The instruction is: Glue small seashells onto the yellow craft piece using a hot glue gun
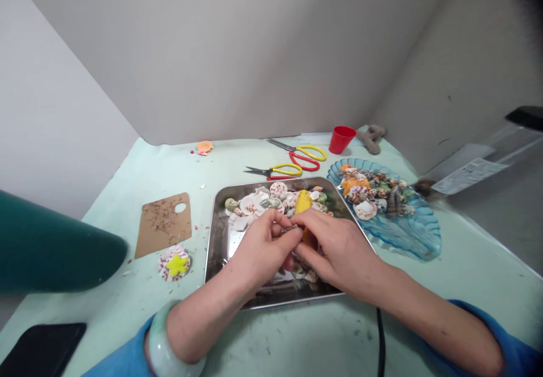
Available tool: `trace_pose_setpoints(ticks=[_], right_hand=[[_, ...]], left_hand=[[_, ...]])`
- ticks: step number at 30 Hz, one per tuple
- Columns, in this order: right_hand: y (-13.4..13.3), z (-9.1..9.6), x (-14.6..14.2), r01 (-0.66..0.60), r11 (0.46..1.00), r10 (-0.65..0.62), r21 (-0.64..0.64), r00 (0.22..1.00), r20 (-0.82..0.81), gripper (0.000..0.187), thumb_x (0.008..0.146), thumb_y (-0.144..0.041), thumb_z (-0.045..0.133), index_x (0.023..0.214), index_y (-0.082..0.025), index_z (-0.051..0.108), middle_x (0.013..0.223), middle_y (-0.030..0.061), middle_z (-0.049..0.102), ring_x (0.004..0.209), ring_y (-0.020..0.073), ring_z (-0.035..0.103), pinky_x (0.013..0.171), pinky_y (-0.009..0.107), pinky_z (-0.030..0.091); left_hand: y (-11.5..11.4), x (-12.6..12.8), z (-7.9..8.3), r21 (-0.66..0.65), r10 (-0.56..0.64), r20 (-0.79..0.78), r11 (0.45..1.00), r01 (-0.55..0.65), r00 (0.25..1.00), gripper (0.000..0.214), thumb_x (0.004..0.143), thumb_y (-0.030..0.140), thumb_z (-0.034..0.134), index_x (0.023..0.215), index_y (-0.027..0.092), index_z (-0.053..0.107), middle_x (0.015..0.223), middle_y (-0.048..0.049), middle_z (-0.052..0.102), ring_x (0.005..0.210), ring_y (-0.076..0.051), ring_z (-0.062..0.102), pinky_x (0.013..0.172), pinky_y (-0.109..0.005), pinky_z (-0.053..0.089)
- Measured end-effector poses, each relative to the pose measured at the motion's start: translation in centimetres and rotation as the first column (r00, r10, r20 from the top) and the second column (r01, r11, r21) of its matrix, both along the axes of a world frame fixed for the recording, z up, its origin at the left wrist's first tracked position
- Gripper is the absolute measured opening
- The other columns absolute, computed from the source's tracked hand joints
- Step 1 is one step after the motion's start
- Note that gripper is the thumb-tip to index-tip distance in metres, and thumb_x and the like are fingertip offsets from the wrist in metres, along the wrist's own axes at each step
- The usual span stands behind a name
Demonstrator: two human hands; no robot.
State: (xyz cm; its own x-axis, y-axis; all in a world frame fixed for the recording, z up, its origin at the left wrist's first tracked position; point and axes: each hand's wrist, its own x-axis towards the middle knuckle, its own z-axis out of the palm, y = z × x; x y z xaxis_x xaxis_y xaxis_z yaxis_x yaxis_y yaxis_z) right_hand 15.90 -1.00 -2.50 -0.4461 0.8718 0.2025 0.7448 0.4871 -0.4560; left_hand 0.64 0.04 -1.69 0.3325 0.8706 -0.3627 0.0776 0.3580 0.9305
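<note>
A metal tray (pixel 216 235) sits in the middle of the table with several seashells (pixel 258 202) piled at its far side. Both hands meet over the tray. My left hand (pixel 258 247) is closed in a pinch on a small item I cannot make out. My right hand (pixel 335 247) has its fingers curled round a yellow-orange shell (pixel 302 202), which pokes out above the fingers. A pale bangle (pixel 163 349) circles my left wrist. Both sleeves are blue.
A blue shell-shaped glass dish (pixel 418 233) with more shells lies right of the tray. Two yellow-and-red scissors (pixel 282 169) and a red cup (pixel 341 138) lie behind. A brown card (pixel 163 224), a decorated shell with a yellow star (pixel 175 264), a dark phone (pixel 40 346) and a green object (pixel 51 247) are at left.
</note>
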Motion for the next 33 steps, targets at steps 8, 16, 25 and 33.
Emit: trace_pose_setpoints(ticks=[8,16,25,33], right_hand=[[0.05,-0.05,-0.07,-0.010,1.000,0.010,0.017,1.000,-0.022,0.017,0.083,-0.017,0.050,0.098,-0.017,0.055,0.085,0.0059,0.062,0.075,0.0179,0.057,0.066,0.029,0.041],[0.00,0.01,-0.06,0.024,1.000,-0.024,-0.020,1.000,-0.014,0.022,0.082,-0.019,0.051,0.104,-0.018,0.053,0.090,0.0048,0.064,0.078,0.0190,0.059,0.067,0.030,0.040],[0.00,0.18,-0.11,0.026,0.999,-0.026,-0.029,1.000,-0.013,0.021,0.082,-0.020,0.050,0.103,-0.018,0.054,0.088,0.0042,0.064,0.077,0.0190,0.060,0.066,0.030,0.040],[-0.06,0.27,-0.18,0.021,1.000,-0.021,-0.005,1.000,-0.011,0.018,0.085,-0.021,0.046,0.102,-0.017,0.054,0.088,0.0065,0.066,0.077,0.0200,0.061,0.067,0.030,0.042]], left_hand=[[0.00,-0.05,-0.09,0.011,-0.004,0.002,1.000,0.004,1.000,0.021,0.078,0.029,0.058,0.079,0.020,0.040,0.050,0.0095,0.046,0.041,-0.007,0.047,0.044,-0.019,0.039],[-0.02,0.00,0.04,0.001,0.008,0.031,1.000,-0.008,0.999,0.022,0.077,0.030,0.060,0.079,0.020,0.039,0.051,0.0098,0.047,0.039,-0.007,0.047,0.043,-0.019,0.040],[-0.02,0.04,0.01,-0.009,0.009,0.018,1.000,-0.009,1.000,0.023,0.076,0.030,0.060,0.079,0.020,0.039,0.050,0.0100,0.047,0.039,-0.007,0.047,0.042,-0.019,0.040],[0.00,-0.13,0.09,0.003,0.023,0.062,1.000,-0.024,0.998,0.022,0.077,0.032,0.060,0.079,0.019,0.041,0.051,0.0078,0.051,0.040,-0.007,0.047,0.043,-0.019,0.038]])
